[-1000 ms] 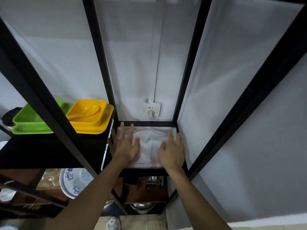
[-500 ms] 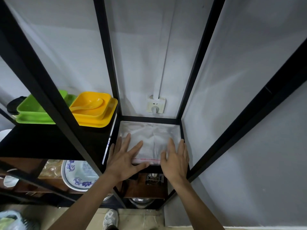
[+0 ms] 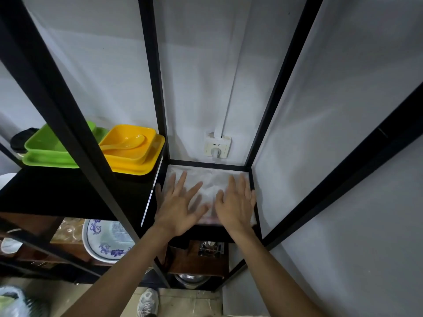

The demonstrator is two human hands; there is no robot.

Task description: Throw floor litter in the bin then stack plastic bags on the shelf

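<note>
A flat stack of clear plastic bags fills the small right-hand shelf of the black metal rack. My left hand lies flat on the stack's left front part, fingers spread. Beside it, my right hand rests palm down on the right front part, fingers apart. Neither hand grips anything. The front edge of the bags is partly hidden under my hands.
Yellow tray with bowl and spoon and green trays sit on the left shelf. A wall socket is behind the bags. Lower shelves hold a blue-patterned plate and a metal pot. A black post crosses the left foreground.
Both hands slid back toward the front edge of the bags, then forward onto the stack again; the camera moved closer and slightly left.
</note>
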